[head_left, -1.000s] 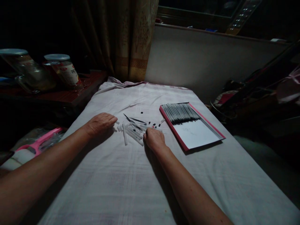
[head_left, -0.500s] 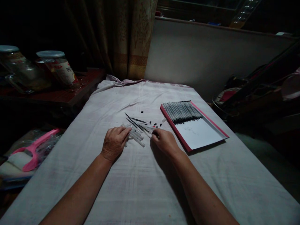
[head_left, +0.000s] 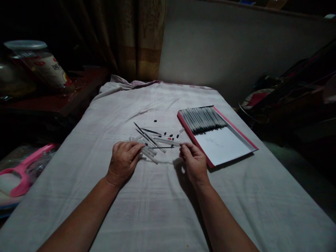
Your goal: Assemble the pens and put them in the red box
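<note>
My right hand (head_left: 194, 159) pinches a thin pen refill (head_left: 164, 147) by its right end; the dark tip points left, over a loose pile. My left hand (head_left: 123, 159) is closed at the left side of that pile, thumb and forefinger together, with a small black cap (head_left: 146, 144) showing at their tips. Clear pen barrels (head_left: 150, 157) lie beside and partly behind the left fingers. Several dark-inked refills (head_left: 143, 133) fan out beyond them. Small black caps (head_left: 171, 135) and one tiny red piece (head_left: 169, 138) are scattered near the right hand.
Right of the pile, a shallow red-edged box (head_left: 231, 148) holds a row of black-tipped clear pens (head_left: 204, 120). A pale checked cloth (head_left: 147, 199) covers the table. At left are a lidded jar (head_left: 44, 70) on a dark red cabinet and a pink-handled item (head_left: 22, 171).
My right hand has lifted and moved right, and a refill now stretches from its fingers. A black cap now shows at my left fingertips. The view has shifted slightly.
</note>
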Demonstrator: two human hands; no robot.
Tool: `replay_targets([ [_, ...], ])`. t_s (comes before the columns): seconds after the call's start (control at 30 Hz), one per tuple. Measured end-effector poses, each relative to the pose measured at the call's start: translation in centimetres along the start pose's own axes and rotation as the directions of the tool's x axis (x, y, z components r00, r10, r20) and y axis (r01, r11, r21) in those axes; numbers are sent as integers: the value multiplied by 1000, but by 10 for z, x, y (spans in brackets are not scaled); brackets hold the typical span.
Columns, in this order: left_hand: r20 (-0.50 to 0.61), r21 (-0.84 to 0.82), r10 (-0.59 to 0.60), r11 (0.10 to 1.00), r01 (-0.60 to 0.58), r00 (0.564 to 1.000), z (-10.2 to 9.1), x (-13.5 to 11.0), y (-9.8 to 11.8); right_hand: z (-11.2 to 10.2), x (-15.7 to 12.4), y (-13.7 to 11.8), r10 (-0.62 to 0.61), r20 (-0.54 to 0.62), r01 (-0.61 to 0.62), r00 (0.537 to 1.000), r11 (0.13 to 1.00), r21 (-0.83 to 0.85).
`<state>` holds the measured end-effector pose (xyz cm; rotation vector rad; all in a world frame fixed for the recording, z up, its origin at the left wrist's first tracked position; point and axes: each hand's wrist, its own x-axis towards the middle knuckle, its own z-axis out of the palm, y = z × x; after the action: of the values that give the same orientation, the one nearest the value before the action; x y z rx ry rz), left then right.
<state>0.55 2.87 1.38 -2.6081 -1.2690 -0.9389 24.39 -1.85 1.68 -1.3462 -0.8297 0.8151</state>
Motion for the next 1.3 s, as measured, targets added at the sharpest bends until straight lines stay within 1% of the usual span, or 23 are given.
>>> replay_targets([
  [0.13,-11,-3,8,1000,-8,1000,1,-1,-1,-1,0,0,2,10,-2,1000,1000,-20],
  [0.3,-7,-22,-17,1000,17,1000,1,-1,-2,-5,2,1,-2,-26,1,1000,999,-39],
  [0.5,30,-43,-25,999,26,999,1,-1,2,2,-1,2,16,0,-16,1000,1000,-23],
  [0.6,22,-40,-3,999,3,1000,1,-2,4,6,-4,2,9,22,-8,1000,999,-48],
  [0.67,32,-47,39,998,-37,999,1,-3,7,7,-6,3,-3,64,8,998,997,-82],
  [0.7,45,-54,59,997,-57,997,2,-3,9,8,-8,3,-14,106,25,994,994,-104],
  [0.73,57,-62,76,995,-73,995,2,-2,11,9,-9,4,-29,172,52,985,990,-128],
  [0.8,70,-76,96,993,-91,993,2,-2,15,10,-12,6,-60,336,130,940,973,-190],
  [0.83,65,-80,96,993,-91,993,2,-2,16,9,-12,6,-78,398,184,914,954,-236],
  [0.87,56,-82,90,993,-85,994,2,-1,17,8,-11,7,-100,430,245,897,922,-298],
  [0.9,45,-85,80,993,-76,996,3,-1,18,7,-9,7,-125,433,305,893,874,-377],
  [0.93,36,-89,68,994,-64,997,3,-1,18,5,-6,6,-150,419,355,895,808,-470],
  [1.0,23,-97,38,995,-36,999,3,-1,18,1,1,4,-169,393,405,904,634,-659],
  [1.07,10,-106,25,994,-24,1000,3,-2,17,0,9,0,-109,394,399,912,451,-799],
  [1.13,-21,-123,28,992,-30,999,3,-2,16,2,14,-3,-32,395,387,918,295,-874],
  [1.2,-83,-161,18,986,-32,996,3,-3,17,6,18,-5,13,395,385,919,202,-901],
  [1.23,-124,-186,-2,982,-21,992,3,-4,17,7,19,-5,20,394,384,919,178,-906],
  [1.3,-195,-230,-52,973,6,979,2,-5,18,10,22,-4,19,385,377,923,162,-912],
])
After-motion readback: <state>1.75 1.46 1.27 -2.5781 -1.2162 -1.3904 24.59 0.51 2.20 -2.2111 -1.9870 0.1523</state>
